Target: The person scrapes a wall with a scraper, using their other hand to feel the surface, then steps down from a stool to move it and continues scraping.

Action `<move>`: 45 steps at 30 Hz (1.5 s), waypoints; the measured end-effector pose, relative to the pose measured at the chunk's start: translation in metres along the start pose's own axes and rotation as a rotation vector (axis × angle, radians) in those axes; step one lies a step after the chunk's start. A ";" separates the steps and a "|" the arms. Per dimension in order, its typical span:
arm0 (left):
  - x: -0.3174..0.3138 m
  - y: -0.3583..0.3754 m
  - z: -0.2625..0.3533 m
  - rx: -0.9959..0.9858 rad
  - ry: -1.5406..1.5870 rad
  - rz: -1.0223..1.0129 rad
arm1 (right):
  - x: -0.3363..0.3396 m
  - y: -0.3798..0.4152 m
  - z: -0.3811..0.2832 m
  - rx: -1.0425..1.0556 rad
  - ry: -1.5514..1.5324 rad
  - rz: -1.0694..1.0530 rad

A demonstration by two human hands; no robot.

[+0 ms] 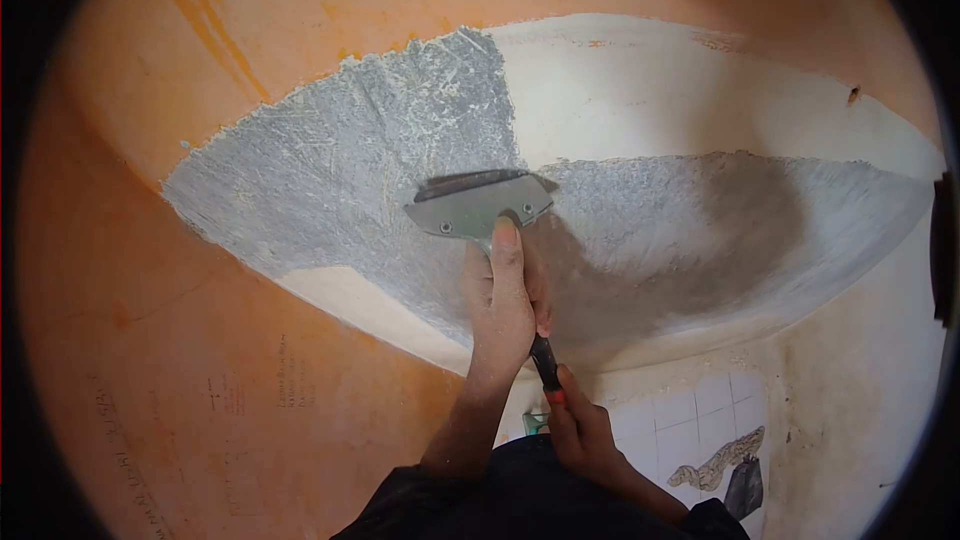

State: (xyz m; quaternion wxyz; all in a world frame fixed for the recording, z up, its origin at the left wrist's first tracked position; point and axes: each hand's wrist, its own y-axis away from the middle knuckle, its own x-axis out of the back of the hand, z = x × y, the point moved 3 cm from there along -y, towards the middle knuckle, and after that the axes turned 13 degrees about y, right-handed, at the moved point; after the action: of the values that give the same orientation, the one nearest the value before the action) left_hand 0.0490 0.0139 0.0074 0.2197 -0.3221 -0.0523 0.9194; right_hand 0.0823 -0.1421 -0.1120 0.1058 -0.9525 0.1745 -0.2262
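A wide wall scraper with a grey metal head, two bolts and a dark blade edge lies against a curved surface. My left hand is wrapped round it just below the head, its thumb pressed on the metal. Lower down, my right hand grips the black handle near a red band. Rough grey bared surface spreads around the blade and to its left. Smooth white coating borders the grey above and to the right, with a ragged edge close to the blade.
Orange painted wall with handwriting fills the lower left, and more orange lies above. A white strip runs along the lower edge of the grey. White tiles, a patterned cloth-like thing and a dark object show below right.
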 end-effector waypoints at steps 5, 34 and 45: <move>-0.005 -0.003 0.004 -0.001 0.055 0.001 | 0.005 0.000 -0.012 -0.038 -0.039 0.007; -0.017 -0.006 0.021 -0.011 0.115 -0.024 | 0.019 -0.001 -0.034 -0.103 -0.125 -0.057; -0.023 -0.011 0.032 -0.019 0.122 -0.073 | 0.022 -0.010 -0.045 -0.074 -0.148 -0.072</move>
State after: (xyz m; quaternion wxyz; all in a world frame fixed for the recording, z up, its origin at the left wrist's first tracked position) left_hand 0.0497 0.0150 0.0484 0.2527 -0.3774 -0.0590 0.8889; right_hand 0.0827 -0.1467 -0.0612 0.0748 -0.9755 0.1399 -0.1524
